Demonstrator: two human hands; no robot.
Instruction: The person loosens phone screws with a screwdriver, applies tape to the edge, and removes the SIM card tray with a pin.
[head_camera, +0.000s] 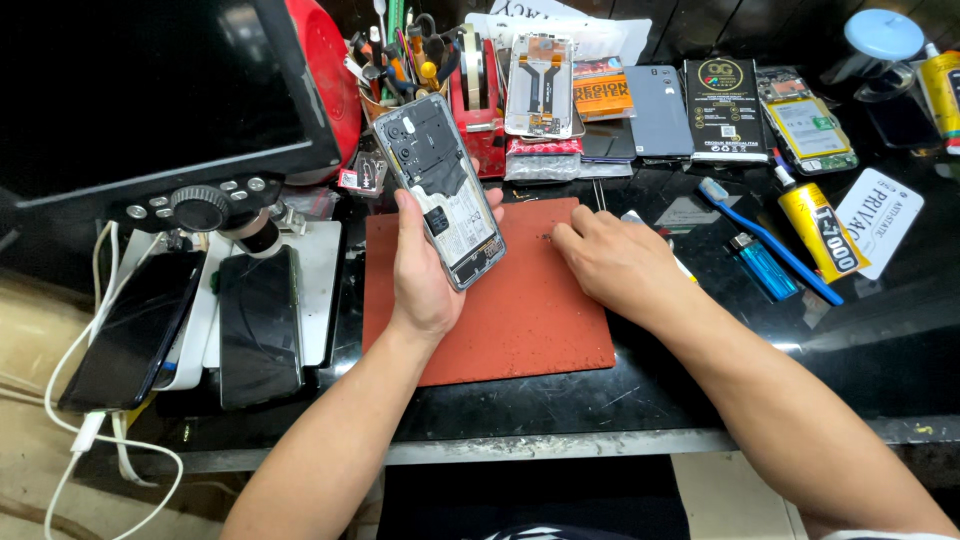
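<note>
My left hand (425, 268) grips an opened phone (438, 185) with its back cover off, so the inner boards and camera modules show. It is held upright over the left part of a red-orange work mat (520, 320). My right hand (612, 258) rests palm down at the mat's upper right edge. Its fingertips touch the mat near several tiny dark specks that may be screws. I cannot tell whether it holds anything.
A microscope stand with a dark screen (150, 90) and two dark phones (260, 325) sit at the left. Behind the mat are a tool cup (400, 55), a phone frame (540, 85) and boxes. A blue toothbrush (765, 240), blue lighter (760, 265) and yellow glue tube (822, 232) lie at the right.
</note>
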